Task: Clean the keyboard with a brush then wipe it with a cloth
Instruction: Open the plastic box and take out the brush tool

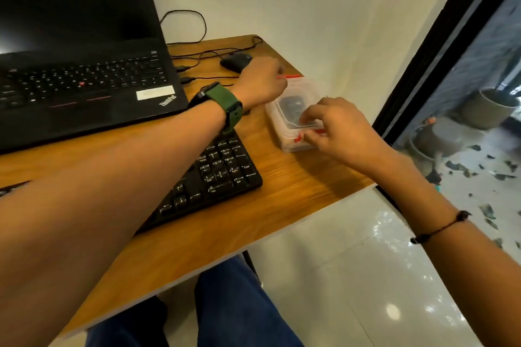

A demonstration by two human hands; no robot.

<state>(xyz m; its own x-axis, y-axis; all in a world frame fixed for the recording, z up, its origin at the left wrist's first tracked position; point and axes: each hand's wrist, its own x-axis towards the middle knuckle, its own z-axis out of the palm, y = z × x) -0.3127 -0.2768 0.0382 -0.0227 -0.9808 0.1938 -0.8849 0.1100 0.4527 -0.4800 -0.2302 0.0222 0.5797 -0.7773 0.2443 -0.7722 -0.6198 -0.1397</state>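
A black external keyboard (222, 172) lies on the wooden desk (296, 186), partly hidden under my left forearm. To its right sits a clear plastic box (290, 110) with red clips, something dark inside it. My left hand (262, 82), with a green watch on the wrist, grips the box's far edge at a red clip. My right hand (335, 127) pinches the near edge of the box by another red clip. No brush or cloth shows in the open.
A black laptop (84, 65) stands open at the back left with cables plugged in its side. A black mouse (235, 62) lies behind my left hand. The desk's right edge drops to a glossy tiled floor beside a glass door (465, 93).
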